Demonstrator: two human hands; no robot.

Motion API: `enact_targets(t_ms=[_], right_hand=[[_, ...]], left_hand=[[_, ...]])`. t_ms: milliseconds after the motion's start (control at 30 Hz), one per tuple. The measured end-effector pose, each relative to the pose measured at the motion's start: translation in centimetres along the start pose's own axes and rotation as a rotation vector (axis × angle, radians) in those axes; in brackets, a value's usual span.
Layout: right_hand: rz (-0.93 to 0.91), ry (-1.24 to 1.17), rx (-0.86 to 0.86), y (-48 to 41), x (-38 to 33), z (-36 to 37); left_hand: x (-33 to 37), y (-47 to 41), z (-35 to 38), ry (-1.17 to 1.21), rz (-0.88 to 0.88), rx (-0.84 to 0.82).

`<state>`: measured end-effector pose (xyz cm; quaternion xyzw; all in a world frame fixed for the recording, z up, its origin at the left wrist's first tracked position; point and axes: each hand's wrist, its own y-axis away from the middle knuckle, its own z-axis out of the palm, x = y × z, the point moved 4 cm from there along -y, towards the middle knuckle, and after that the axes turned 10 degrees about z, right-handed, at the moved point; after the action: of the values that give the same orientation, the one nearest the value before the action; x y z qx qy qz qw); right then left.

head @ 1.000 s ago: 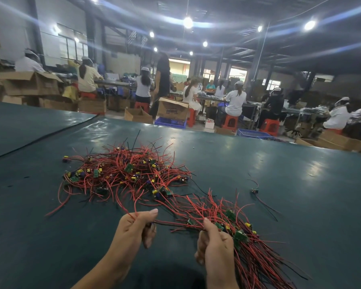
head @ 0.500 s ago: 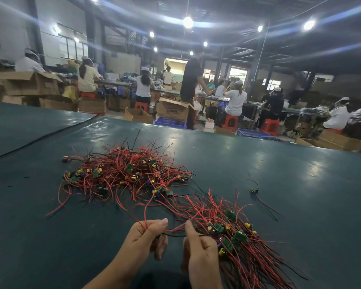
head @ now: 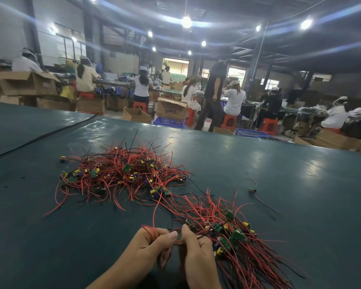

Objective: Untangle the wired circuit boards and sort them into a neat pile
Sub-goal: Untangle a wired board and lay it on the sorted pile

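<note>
A tangled heap of small green circuit boards with red and black wires (head: 121,174) lies on the dark green table (head: 290,174), left of centre. A sorted bundle of wired boards (head: 231,232) fans out toward the lower right. My left hand (head: 152,245) pinches a red wire that loops up from its fingers toward the heap. My right hand (head: 196,253) touches the left and pinches the wires at the near end of the sorted bundle. One loose wired board (head: 253,189) lies alone to the right.
Beyond the table's far edge, several workers sit on red stools (head: 229,122) at benches, and a person in black (head: 214,94) walks past. Cardboard boxes (head: 171,108) and blue crates (head: 168,122) stand on the floor there.
My hands have come together near the table's front edge, and the left has drawn a red wire out of the heap. The person in black has walked right.
</note>
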<state>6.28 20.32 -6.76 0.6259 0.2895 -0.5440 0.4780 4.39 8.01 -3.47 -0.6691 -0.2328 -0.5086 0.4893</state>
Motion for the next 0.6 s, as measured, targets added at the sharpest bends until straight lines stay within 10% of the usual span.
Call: enact_targets(t_ms=[600], right_hand=[[0.010, -0.210, -0.138, -0.3, -2.2, -1.4]], left_hand=[[0.5, -0.1, -1.9, 0.107, -0.016, 0.190]])
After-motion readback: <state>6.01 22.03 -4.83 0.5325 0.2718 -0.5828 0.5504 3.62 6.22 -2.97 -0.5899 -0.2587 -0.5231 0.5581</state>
